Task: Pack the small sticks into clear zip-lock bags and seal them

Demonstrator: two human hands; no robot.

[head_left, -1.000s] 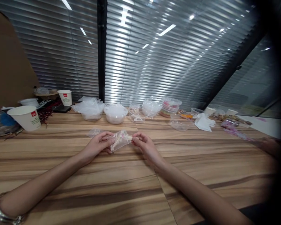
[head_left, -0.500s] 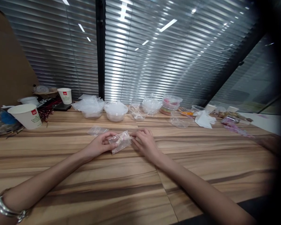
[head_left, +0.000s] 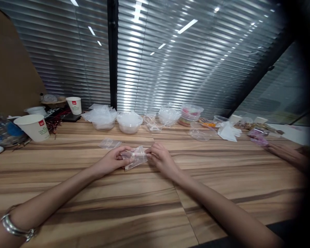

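Note:
Between my two hands is a small clear plastic bag [head_left: 137, 159], held just over the wooden table [head_left: 113, 203]. My left hand [head_left: 113, 160] pinches its left side between thumb and fingers. At the bag's right edge, my right hand [head_left: 160, 159] has its fingertips closed, gripping that side. Something pale and thin shows inside or across the bag, too small to name. A second clear bag [head_left: 110, 143] lies flat on the table just beyond my left hand.
Along the back stand tubs with white bags [head_left: 103, 119], a clear bowl [head_left: 129, 122], stacked containers [head_left: 189, 114] and crumpled white tissue [head_left: 227, 131]. Paper cups [head_left: 32, 127] are at left. Another person's hand [head_left: 281, 151] reaches in from the right, by purple pieces [head_left: 258, 137].
The bag has turned slightly between my hands, which keep their grip. At the right, the other person's hand has come further into view at the purple pieces.

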